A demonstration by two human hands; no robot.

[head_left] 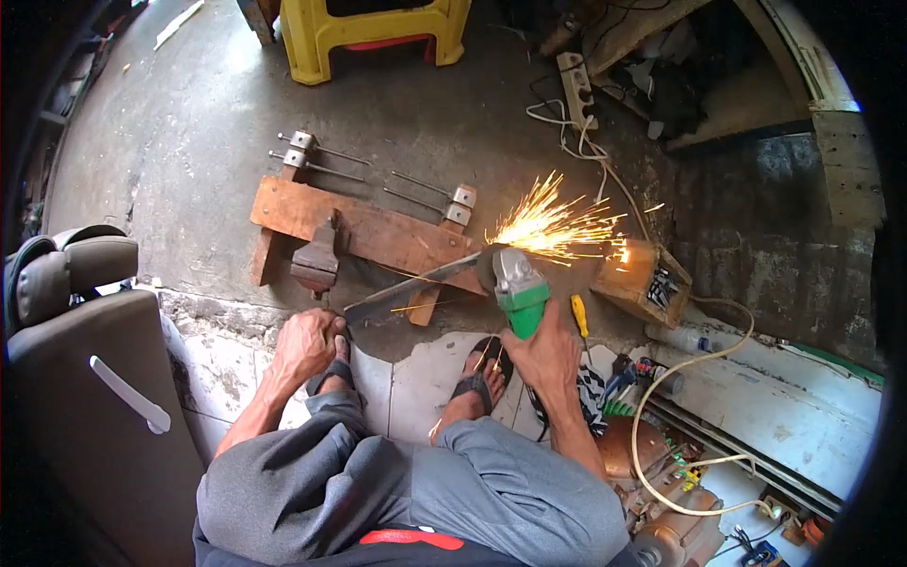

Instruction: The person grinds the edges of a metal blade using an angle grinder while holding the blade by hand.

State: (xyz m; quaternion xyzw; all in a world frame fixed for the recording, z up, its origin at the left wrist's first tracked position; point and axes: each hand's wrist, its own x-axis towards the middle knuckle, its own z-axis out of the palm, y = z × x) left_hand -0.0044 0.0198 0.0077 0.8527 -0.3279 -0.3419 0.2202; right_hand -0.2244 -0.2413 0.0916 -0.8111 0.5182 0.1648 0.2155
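Observation:
My right hand is wrapped round the green body of an angle grinder. The grinder's disc meets the far end of a long, flat metal blade, and bright sparks spray up and to the right. At the blade's near end my left hand is closed, with its grip partly hidden. Beneath the blade's far part is a wooden bench, which has a small metal vise fixed on it and metal rod clamps at both ends.
A yellow screwdriver lies right of the grinder, near a wooden box of small parts. A pale cable loops over tools at the right. The yellow stool, power strip and grey seat stand around; sandalled feet are below the blade.

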